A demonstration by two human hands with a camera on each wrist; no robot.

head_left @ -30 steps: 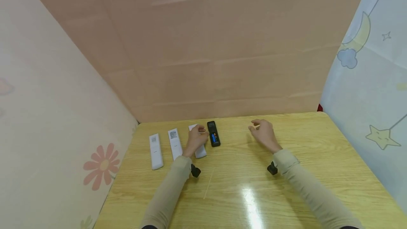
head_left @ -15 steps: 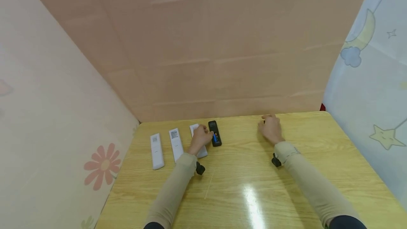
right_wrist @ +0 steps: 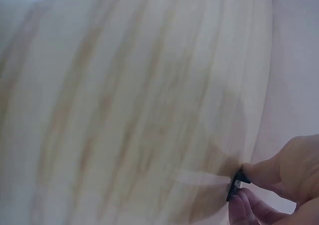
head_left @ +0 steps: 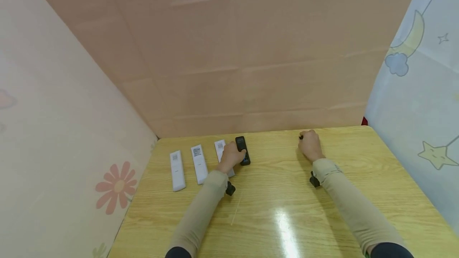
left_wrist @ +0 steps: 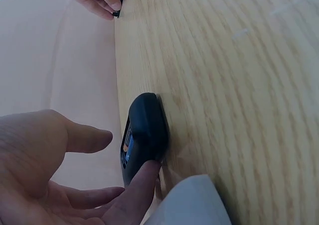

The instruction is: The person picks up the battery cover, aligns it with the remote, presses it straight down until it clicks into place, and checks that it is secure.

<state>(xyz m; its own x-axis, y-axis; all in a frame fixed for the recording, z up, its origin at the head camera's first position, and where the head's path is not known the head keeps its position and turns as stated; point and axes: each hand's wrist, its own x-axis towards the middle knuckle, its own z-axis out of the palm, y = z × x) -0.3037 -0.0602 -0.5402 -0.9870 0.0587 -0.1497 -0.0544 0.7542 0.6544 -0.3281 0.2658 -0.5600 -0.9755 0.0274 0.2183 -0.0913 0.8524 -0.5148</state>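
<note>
A black remote control (head_left: 241, 144) lies back up on the table, its battery compartment uncovered with blue-and-orange batteries (left_wrist: 129, 146) inside. My left hand (head_left: 231, 157) is at its left side. In the left wrist view a fingertip touches the remote's near side, while the thumb stands apart from it. My right hand (head_left: 310, 146), farther right near the back edge, pinches a small black battery cover (right_wrist: 235, 185) between thumb and fingers. Under my left hand and wrist a white remote control (head_left: 220, 146) is partly hidden.
Two more white remotes, one in the middle (head_left: 199, 164) and one at far left (head_left: 177, 170), lie on the wooden table (head_left: 261, 194). Behind the table's back edge hangs a brown paper backdrop (head_left: 233, 71). Patterned sheets stand at both sides.
My left hand has moved right from above the white remote to the black one. My right hand has moved right and back, and now pinches the battery cover.
</note>
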